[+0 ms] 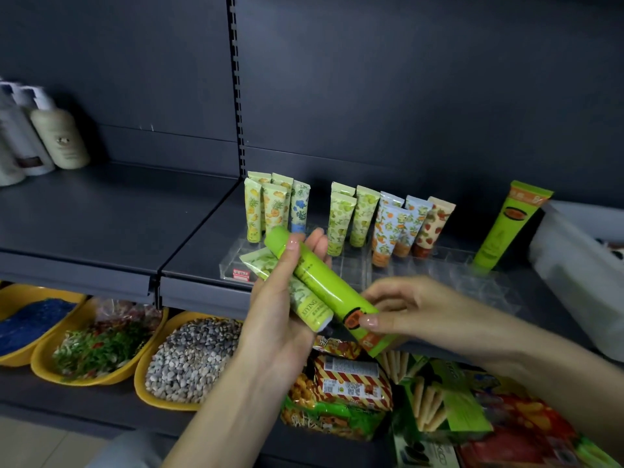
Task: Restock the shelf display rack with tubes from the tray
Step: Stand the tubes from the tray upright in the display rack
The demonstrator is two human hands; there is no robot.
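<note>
A dark grey shop shelf (101,224) runs across the view against a matching grey back panel, split by a slotted upright (238,96). At the shelf's far left edge stand blurred pale bottles (60,140). On the lower shelf beneath, yellow dishes (140,376) hold blue, green-and-red and speckled grey loose goods. In front of the upper shelf's front edge, near its middle, the left hand (277,309) is raised palm-up, fingers curled behind and thumb pressed across two tubes: a small pale floral tube (309,307) and a large bright green tube (324,285) lying diagonally, cap end up. The right hand (422,309) pinches the large tube's flat lower end between thumb and fingertips. Behind the hands, a clear display rack (449,261) sits along the shelf, with small printed tubes (341,221) standing cap-down in its left and middle slots and one tall green tube (510,224) leaning at its right end. A white tray (574,258) sits at the shelf's right edge. Bright snack packets (351,383) crowd the lower shelf's right side.
</note>
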